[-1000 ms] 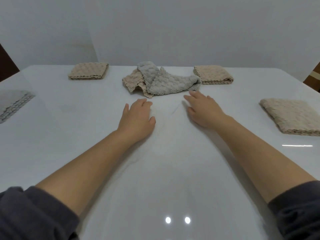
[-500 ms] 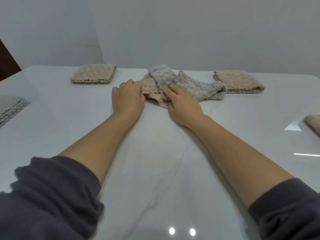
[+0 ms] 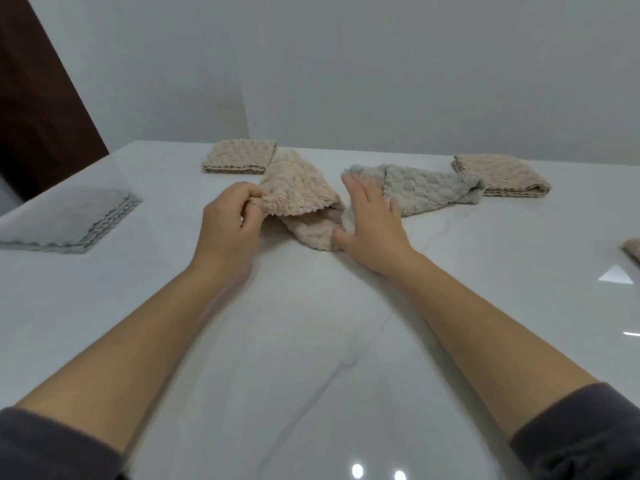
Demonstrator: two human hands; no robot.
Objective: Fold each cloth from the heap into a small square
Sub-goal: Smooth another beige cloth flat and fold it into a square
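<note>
White desk [image 3: 294, 341] under a grey wall [image 3: 381, 81] — the left grip [image 3: 228, 223] pinches the beige cloth [image 3: 301, 199] by its left edge, lifted mid-desk, while the right grip [image 3: 374, 230], fingers spread, touches its right end — just beside the grey cloth [image 3: 429, 188].

We are extending both forearms forward, bare below the dark sleeves. We are curling the left hand [image 3: 230, 223] and pinching the edge of the beige cloth [image 3: 301, 192] between thumb and fingertips. We are holding the right hand [image 3: 374, 233] palm-down, fingers straight and slightly spread.
</note>
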